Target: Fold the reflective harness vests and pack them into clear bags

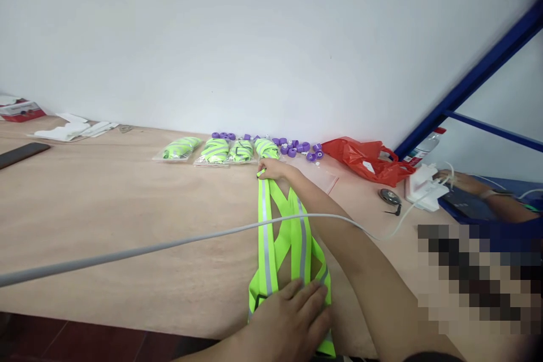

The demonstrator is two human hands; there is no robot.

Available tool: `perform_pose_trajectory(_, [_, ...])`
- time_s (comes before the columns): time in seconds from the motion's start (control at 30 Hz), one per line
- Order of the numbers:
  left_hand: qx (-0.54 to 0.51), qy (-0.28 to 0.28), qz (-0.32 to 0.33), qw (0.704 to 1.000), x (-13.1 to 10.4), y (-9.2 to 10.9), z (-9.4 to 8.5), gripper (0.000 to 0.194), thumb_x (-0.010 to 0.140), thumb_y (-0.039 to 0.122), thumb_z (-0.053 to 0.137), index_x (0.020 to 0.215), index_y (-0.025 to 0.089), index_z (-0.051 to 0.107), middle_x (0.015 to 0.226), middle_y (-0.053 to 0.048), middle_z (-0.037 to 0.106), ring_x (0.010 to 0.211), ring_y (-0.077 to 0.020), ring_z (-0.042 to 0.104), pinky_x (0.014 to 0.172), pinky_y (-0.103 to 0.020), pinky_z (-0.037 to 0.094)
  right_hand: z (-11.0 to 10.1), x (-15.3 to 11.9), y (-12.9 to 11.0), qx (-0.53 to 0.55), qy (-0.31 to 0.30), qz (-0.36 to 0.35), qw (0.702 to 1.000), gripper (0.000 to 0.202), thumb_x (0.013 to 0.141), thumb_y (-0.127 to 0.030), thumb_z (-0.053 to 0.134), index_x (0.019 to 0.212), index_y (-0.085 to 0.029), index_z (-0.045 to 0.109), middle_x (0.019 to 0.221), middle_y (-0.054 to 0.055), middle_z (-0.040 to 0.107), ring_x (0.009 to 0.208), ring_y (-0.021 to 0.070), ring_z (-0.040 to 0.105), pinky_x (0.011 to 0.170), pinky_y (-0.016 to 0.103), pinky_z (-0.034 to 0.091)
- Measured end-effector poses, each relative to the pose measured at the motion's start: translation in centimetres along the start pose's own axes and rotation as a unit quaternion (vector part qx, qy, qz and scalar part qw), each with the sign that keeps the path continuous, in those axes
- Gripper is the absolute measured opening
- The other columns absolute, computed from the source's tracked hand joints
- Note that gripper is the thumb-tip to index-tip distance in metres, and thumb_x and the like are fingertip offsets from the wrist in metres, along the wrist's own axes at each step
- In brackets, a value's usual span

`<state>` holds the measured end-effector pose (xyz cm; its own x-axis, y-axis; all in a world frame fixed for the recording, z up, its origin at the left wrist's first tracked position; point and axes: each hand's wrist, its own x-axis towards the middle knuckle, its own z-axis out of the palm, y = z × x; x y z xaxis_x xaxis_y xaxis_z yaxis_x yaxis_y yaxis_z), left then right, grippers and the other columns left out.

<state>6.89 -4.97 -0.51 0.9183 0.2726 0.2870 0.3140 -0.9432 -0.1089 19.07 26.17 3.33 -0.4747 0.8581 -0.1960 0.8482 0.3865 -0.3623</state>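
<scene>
A neon yellow-green reflective vest made of straps with grey stripes (pixel 296 237) lies stretched lengthwise on the wooden table in front of me. At its far end, my right hand (pixel 274 168) is closed, pinching the strap near a small black piece. My left hand (pixel 292 317) lies flat over the near part of the straps, fingers stretched out and slightly apart. Beside its thumb, part of a black buckle (pixel 260 300) shows. The lower end of the vest is partly hidden under my left hand.
A pale cable (pixel 169 250) crosses over the vest. Along the wall are several bagged vests (pixel 215 151), purple rolls (pixel 292 152), a red plastic bag (pixel 365 155) and a white power strip (pixel 425 188). A tape measure (pixel 389 197) lies near another person's arm (pixel 509 203).
</scene>
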Motion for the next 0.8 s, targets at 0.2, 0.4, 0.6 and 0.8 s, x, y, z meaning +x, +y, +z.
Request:
perform_pose_trajectory(0.2, [-0.006,-0.011,-0.002,1.000,0.0,0.1,0.1,0.043,0.112,0.028,0.029,0.140,0.018,0.060,0.149,-0.004,0.058,0.137,-0.0194,0.051,0.109,-0.036,0.035,-1.4,-0.5,-0.1,-0.021,0.030,-0.027,0.999,0.009,0.084,-0.018,0.077,0.087,-0.019,0.068,0.093,0.005,0.073,0.087,0.0192,0.066,0.076,0.029,0.050])
perform_pose_trajectory(0.4, [-0.004,0.009,-0.003,1.000,0.0,0.0,0.1,0.042,0.112,0.029,0.030,0.138,0.018,0.061,0.147,-0.004,0.060,0.137,-0.0202,0.049,0.107,-0.035,0.035,-1.4,-0.7,0.3,0.000,0.034,-0.043,0.999,0.019,0.071,-0.006,0.077,0.077,-0.022,0.067,0.085,0.001,0.074,0.077,0.0178,0.065,0.063,0.024,0.043])
perform_pose_trajectory(0.6, [-0.001,0.035,-0.007,0.999,-0.2,0.2,0.1,0.041,0.112,0.028,0.030,0.137,0.020,0.062,0.145,-0.003,0.061,0.137,-0.0202,0.050,0.108,-0.036,0.034,-1.6,-1.0,0.9,0.032,0.054,-0.060,0.996,0.023,0.070,-0.001,0.071,0.083,-0.020,0.068,0.090,0.002,0.075,0.080,0.0180,0.066,0.068,0.024,0.044])
perform_pose_trajectory(0.8, [-0.005,0.014,-0.006,1.000,-0.3,0.3,-0.2,0.042,0.112,0.029,0.029,0.139,0.020,0.061,0.148,-0.003,0.059,0.138,-0.0198,0.049,0.108,-0.036,0.034,-0.9,-1.4,0.8,0.078,0.108,-0.084,0.987,0.027,0.078,-0.001,0.062,0.098,-0.019,0.066,0.106,0.003,0.074,0.096,0.0171,0.066,0.080,0.024,0.047])
